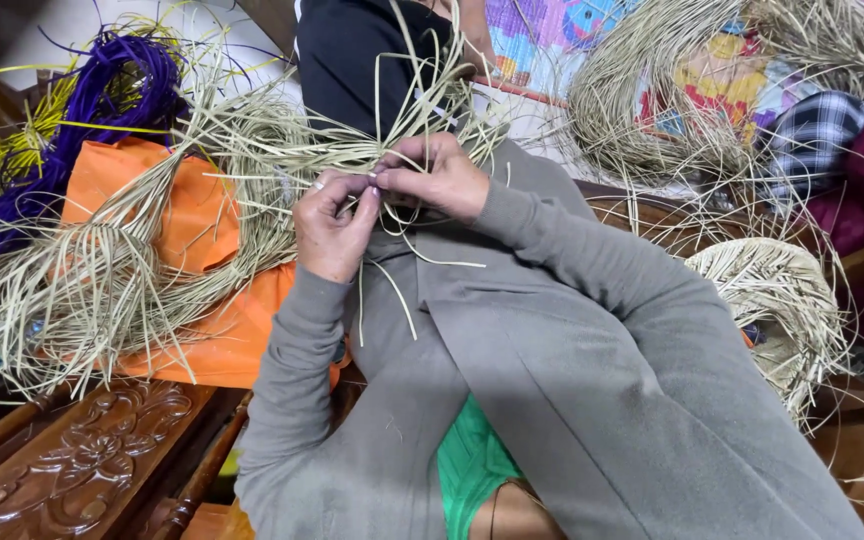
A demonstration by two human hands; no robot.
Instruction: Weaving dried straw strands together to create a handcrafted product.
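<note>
At the frame's upper centre you are pinching the thin, light, springy straw [282, 160] between the pressed-together fingers of your left hand [332, 225] and right hand [432, 180], gripping close to the woven point where strands are likeliest to slip or snap.

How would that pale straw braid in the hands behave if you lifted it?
The braid would likely flop, since it curves limply over the orange cloth. It probably weighs little: thin dry strips, which the left hand and right hand pinch with fingertips alone. Loose ends stick out everywhere, so it may snag or shed strands.
</note>
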